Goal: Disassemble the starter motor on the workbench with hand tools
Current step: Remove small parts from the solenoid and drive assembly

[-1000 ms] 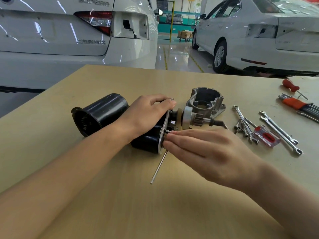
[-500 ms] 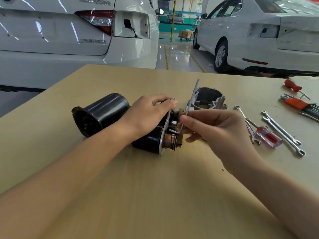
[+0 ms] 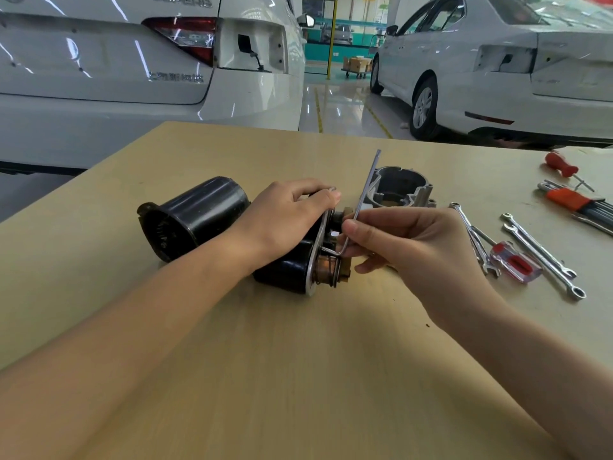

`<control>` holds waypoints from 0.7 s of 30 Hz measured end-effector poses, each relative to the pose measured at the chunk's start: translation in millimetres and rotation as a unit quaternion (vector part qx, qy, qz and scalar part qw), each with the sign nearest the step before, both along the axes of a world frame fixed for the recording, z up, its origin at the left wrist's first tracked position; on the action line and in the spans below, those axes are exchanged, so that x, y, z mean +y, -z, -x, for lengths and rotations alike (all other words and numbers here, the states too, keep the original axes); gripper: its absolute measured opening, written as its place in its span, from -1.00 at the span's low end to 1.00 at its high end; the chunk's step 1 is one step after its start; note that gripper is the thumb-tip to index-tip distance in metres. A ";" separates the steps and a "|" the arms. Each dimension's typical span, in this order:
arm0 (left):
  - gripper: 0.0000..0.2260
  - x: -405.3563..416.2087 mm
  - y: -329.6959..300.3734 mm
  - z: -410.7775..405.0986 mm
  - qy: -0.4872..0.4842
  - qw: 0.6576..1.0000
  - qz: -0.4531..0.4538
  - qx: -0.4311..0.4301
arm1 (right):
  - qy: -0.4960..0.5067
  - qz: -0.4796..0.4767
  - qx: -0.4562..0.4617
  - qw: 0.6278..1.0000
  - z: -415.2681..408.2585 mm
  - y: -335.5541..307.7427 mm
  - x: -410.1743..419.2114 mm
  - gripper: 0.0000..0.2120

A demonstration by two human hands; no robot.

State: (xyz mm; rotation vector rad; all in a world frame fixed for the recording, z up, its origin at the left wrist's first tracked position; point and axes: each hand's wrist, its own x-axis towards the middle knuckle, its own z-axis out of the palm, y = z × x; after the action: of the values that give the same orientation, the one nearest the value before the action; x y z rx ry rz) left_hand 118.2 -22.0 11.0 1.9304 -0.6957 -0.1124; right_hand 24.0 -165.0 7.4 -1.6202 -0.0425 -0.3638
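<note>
Hex key tip hidden behind plate — right car cut off.

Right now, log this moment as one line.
step: loosening plate screw | left hand: steadies starter motor | right hand: pinches hex key

A single wide-angle view from a camera worn on the person's head, looking forward and down across a wooden worktop. It sits close: both forearms enter from the bottom corners and fill the foreground. Beyond the worktop's far edge, the view reaches two white cars and a shiny workshop floor. Straight lines bow near the frame edges.
</note>
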 end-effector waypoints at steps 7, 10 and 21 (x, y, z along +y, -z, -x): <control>-0.82 -0.5 0.5 0.1 -0.005 1.000 0.004 0.010 | 0.006 -0.001 -0.013 1.000 -2.5 0.7 2.5 -0.87; -0.79 -0.5 0.0 0.9 -0.008 1.000 0.001 0.009 | 0.003 0.035 -0.050 0.998 -2.7 0.9 3.5 -0.89; -0.84 1.0 1.2 -2.7 -0.008 1.000 0.002 0.012 | -0.027 0.600 -0.407 0.689 8.6 12.1 -7.3 -0.85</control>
State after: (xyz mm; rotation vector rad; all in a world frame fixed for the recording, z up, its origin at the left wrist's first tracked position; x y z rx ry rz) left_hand 120.9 -21.0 9.8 1.9280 -0.6638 -0.1252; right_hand 15.4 -172.3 -4.8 -2.5725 -1.2458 -1.1545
